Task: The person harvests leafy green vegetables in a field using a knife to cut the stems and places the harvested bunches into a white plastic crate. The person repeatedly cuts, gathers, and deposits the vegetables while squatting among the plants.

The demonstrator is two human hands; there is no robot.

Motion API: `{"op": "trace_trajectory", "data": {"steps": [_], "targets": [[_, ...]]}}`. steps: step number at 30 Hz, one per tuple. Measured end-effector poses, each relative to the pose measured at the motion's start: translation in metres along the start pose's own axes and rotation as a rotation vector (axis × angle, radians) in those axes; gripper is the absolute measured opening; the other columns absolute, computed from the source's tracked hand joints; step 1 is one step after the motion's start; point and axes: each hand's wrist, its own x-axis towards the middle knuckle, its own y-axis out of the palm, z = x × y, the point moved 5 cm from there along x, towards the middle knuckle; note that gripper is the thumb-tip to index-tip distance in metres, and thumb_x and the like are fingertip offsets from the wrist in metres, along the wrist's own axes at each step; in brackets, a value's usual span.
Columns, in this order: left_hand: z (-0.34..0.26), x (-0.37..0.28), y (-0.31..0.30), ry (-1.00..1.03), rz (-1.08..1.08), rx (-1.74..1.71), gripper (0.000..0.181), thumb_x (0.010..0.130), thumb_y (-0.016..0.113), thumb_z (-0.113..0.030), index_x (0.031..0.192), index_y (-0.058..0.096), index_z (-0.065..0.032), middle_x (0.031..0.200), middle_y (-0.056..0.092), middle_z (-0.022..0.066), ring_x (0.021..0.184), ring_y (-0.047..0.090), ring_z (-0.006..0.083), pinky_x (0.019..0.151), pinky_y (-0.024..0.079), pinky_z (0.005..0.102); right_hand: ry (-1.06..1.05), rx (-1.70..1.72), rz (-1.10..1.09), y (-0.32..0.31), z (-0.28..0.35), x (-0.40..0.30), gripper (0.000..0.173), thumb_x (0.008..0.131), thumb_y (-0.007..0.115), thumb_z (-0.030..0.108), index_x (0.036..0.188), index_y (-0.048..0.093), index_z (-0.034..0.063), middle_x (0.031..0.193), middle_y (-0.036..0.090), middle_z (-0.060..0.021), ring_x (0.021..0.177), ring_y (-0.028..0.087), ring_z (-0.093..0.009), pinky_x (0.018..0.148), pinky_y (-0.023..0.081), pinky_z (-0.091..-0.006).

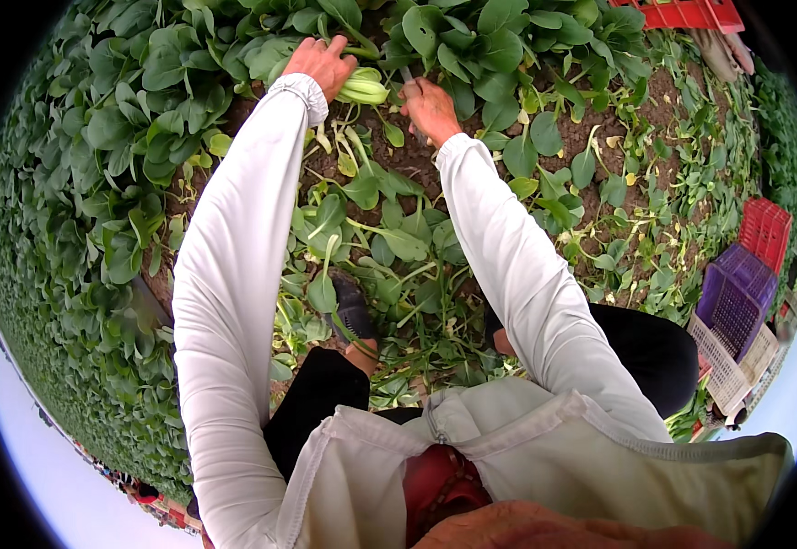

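My left hand [323, 66] is closed around a cut head of bok choy [364, 87], its pale stalk base pointing right towards my other hand. The leaves of that head trail to the left, partly under my fingers. My right hand [430, 110] grips a slim tool, apparently a knife [406, 73], with a narrow blade showing past the fingers; most of its handle is hidden in the palm. Standing bok choy plants [464, 41] grow just beyond both hands. Under them, brown soil [405, 156] shows between loose leaves.
Dropped leaves [398, 240] litter the ground around my shoe [350, 305]. Dense rows of greens [90, 171] fill the left side. To the right stand a purple crate [738, 291], a white crate [717, 360] and a red crate [766, 233]. Another red crate [690, 15] lies at the top right.
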Motion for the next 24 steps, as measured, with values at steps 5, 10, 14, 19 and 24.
{"op": "trace_trajectory", "data": {"steps": [5, 10, 14, 19, 24], "targets": [[0.002, -0.014, 0.002, -0.036, -0.057, -0.042, 0.009, 0.085, 0.061, -0.013, 0.093, 0.064, -0.0131, 0.106, 0.058, 0.0102, 0.090, 0.066, 0.0255, 0.083, 0.045, 0.0377, 0.065, -0.047, 0.097, 0.012, 0.012, 0.005, 0.045, 0.096, 0.035, 0.034, 0.101, 0.063, -0.0017, 0.082, 0.068, -0.0200, 0.058, 0.067, -0.031, 0.070, 0.054, -0.0437], [0.001, -0.016, 0.002, -0.040, -0.062, -0.065, 0.012, 0.084, 0.062, -0.011, 0.095, 0.064, -0.0126, 0.106, 0.058, 0.0098, 0.092, 0.065, 0.0261, 0.084, 0.045, 0.0389, 0.051, -0.084, 0.150, 0.021, 0.015, 0.012, 0.045, 0.097, 0.036, 0.035, 0.100, 0.062, -0.0023, 0.079, 0.065, -0.0175, 0.057, 0.063, -0.029, 0.065, 0.051, -0.0422], [0.005, -0.039, -0.015, -0.023, -0.126, -0.119, 0.027, 0.078, 0.068, -0.007, 0.104, 0.063, -0.0122, 0.110, 0.059, 0.0096, 0.095, 0.064, 0.0297, 0.087, 0.046, 0.0404, 0.006, -0.196, 0.356, 0.014, -0.005, -0.025, 0.047, 0.097, 0.039, 0.038, 0.099, 0.062, -0.0031, 0.078, 0.066, -0.0188, 0.055, 0.064, -0.031, 0.064, 0.052, -0.0420], [0.008, -0.112, -0.077, -0.117, -0.246, -0.767, 0.056, 0.066, 0.079, -0.007, 0.118, 0.061, -0.0116, 0.118, 0.062, 0.0088, 0.100, 0.065, 0.0326, 0.086, 0.053, 0.0410, -0.073, 0.161, -0.131, -0.037, 0.009, -0.102, 0.042, 0.092, 0.065, 0.040, 0.100, 0.061, -0.0009, 0.064, 0.059, -0.0054, 0.048, 0.056, -0.015, 0.050, 0.049, -0.0317], [-0.011, -0.166, -0.110, -0.267, -0.092, -1.682, 0.063, 0.072, 0.086, -0.011, 0.127, 0.057, -0.0007, 0.118, 0.067, 0.0080, 0.106, 0.062, 0.0185, 0.094, 0.050, 0.0330, -0.352, 0.659, 0.007, -0.047, 0.081, -0.137, 0.052, 0.088, 0.073, 0.029, 0.129, 0.055, 0.0031, 0.125, 0.064, -0.0098, 0.059, 0.049, -0.006, 0.056, 0.044, -0.0225]]}}
